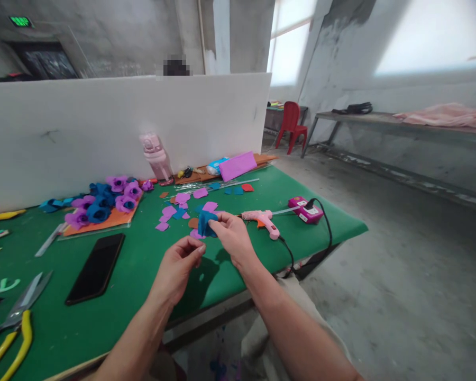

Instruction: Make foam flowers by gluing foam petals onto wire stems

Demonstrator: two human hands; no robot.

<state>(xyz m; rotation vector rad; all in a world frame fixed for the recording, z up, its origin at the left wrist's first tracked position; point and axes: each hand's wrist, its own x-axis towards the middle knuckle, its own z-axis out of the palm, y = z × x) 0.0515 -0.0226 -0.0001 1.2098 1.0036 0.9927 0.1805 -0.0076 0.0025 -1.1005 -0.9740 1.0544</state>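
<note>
My right hand (233,237) pinches a blue felt piece (206,223) above the green table (150,264). My left hand (179,267) hovers just below and to the left of it, fingertips curled together; whether anything is between them I cannot make out. Cut purple, blue and orange felt pieces (180,207) lie scattered on the table right behind the hands. A pink glue gun (262,218) rests to the right of my right hand, its black cord running off the table edge.
Purple and blue felt flowers (103,203) sit on an orange sheet at the left. A black phone (96,267), scissors (24,301) and yellow-handled pliers (11,349) lie front left. A pink bottle (157,157) stands by the white partition (103,127). A pink power strip (306,210) sits at the right.
</note>
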